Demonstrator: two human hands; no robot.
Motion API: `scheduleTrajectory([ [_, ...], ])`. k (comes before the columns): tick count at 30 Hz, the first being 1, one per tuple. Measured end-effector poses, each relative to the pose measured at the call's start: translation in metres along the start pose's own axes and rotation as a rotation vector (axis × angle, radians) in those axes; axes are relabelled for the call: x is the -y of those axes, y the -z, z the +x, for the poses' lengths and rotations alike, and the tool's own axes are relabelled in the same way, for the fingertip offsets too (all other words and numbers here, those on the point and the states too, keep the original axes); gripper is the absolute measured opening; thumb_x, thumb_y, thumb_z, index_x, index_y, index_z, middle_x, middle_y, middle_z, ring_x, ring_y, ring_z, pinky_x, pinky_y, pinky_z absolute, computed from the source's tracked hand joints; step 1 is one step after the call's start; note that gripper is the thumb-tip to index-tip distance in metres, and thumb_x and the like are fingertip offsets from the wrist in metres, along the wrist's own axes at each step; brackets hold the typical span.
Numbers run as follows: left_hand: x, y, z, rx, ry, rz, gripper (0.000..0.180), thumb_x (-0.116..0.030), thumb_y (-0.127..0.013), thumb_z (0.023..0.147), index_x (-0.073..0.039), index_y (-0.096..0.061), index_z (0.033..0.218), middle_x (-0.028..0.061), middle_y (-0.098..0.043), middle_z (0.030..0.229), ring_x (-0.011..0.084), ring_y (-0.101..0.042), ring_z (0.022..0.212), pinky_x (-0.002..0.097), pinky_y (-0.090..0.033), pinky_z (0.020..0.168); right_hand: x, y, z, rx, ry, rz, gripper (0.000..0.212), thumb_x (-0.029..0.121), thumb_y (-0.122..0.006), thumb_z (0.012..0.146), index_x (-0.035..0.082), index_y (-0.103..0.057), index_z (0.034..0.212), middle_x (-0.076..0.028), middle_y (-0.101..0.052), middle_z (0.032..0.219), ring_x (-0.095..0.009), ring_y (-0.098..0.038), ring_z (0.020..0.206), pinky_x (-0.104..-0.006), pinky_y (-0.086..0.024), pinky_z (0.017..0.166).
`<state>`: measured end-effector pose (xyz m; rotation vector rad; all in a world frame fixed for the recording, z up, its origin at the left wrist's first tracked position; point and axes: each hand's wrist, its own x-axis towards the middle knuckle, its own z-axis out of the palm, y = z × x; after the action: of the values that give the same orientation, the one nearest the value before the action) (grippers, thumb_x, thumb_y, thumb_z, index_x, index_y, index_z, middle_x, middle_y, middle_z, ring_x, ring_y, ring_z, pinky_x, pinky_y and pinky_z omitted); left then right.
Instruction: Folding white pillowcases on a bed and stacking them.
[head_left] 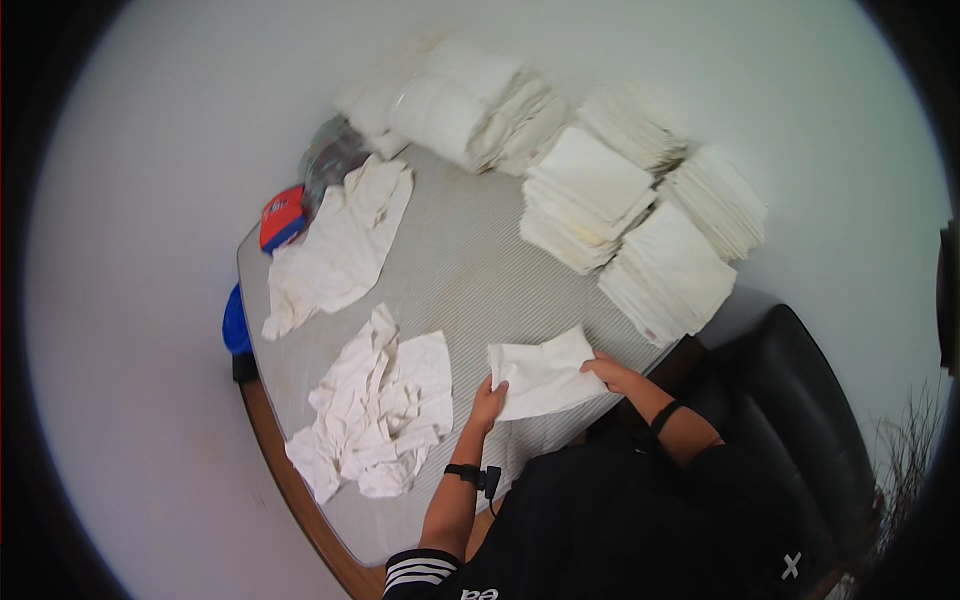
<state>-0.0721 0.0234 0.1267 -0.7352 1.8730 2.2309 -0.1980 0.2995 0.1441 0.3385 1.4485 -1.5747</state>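
A white folded cloth [543, 374] lies between my two hands near the table's front edge. My left hand [488, 404] grips its left edge, thumb on top and fingers underneath. At the opposite edge, my right hand [606, 372] pinches the cloth the same way, the fingertips partly hidden by it. Close to the left hand is a crumpled pile of white cloths [372, 415]. Beyond the right hand stand several neat stacks of folded white cloths, the nearest stack [668, 272] at the table's right side.
The striped grey table [455, 260] has a spread white cloth [340, 245] at its left, beside a red and blue package [283, 219] and a clear plastic bag [335, 158]. Large white bundles [465, 105] sit at the back. A black chair [800, 400] stands at the right.
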Motion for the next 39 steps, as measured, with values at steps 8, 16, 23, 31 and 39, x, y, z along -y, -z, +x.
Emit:
scheduleTrajectory([
  [8, -0.204, -0.181, 0.093, 0.426, -0.246, 0.321, 0.037, -0.008, -0.055, 0.090, 0.001, -0.050, 0.126, 0.0101, -0.065, 0.105, 0.0146, -0.062, 0.086, 0.0276, -0.050, 0.075, 0.096, 0.115, -0.150, -0.169, 0.600, 0.195, 0.054, 0.001, -0.054, 0.082, 0.000, -0.039, 0.134, -0.012, -0.055, 0.120, -0.020, -0.056, 0.106, -0.0326, -0.044, 0.092],
  [16, -0.200, -0.307, 0.255, 0.414, -0.493, 0.702, 0.040, -0.017, -0.065, 0.085, 0.001, -0.056, 0.119, 0.0174, -0.066, 0.106, 0.0231, -0.063, 0.096, 0.0334, -0.049, 0.083, 0.108, 0.213, -0.128, -0.312, 0.480, 0.243, 0.056, 0.016, -0.060, 0.090, 0.002, -0.032, 0.136, -0.018, -0.055, 0.116, -0.027, -0.060, 0.100, -0.0385, -0.056, 0.077],
  [23, -0.170, -0.345, 0.258, 0.114, -0.543, 0.959, 0.040, -0.022, -0.067, 0.079, 0.000, -0.062, 0.111, 0.0183, -0.065, 0.108, 0.0315, -0.062, 0.103, 0.0388, -0.047, 0.090, 0.095, 0.236, -0.114, -0.332, 0.400, 0.300, 0.054, 0.024, -0.062, 0.089, -0.005, -0.036, 0.127, -0.021, -0.059, 0.100, -0.027, -0.066, 0.073, -0.0363, -0.059, 0.060],
  [31, -0.125, -0.256, 0.172, 0.013, -0.642, 0.689, 0.030, -0.015, -0.062, 0.085, 0.000, -0.061, 0.111, 0.0144, -0.064, 0.100, 0.0225, -0.063, 0.085, 0.0336, -0.052, 0.070, 0.075, 0.208, -0.128, 0.249, 0.003, -0.332, 0.042, 0.041, -0.056, 0.092, -0.001, -0.060, 0.095, -0.012, -0.068, 0.084, -0.017, -0.068, 0.073, -0.0276, -0.050, 0.054],
  [39, 0.049, 0.004, 0.017, -0.044, 0.264, 0.810, 0.029, -0.028, -0.063, 0.081, -0.006, -0.067, 0.099, 0.0142, -0.067, 0.083, 0.0216, -0.065, 0.072, 0.0350, -0.052, 0.064, 0.010, 0.162, -0.027, 0.135, -0.129, -0.468, 0.032, 0.028, -0.055, 0.091, -0.001, -0.057, 0.102, -0.013, -0.068, 0.087, -0.017, -0.064, 0.066, -0.0279, -0.047, 0.051],
])
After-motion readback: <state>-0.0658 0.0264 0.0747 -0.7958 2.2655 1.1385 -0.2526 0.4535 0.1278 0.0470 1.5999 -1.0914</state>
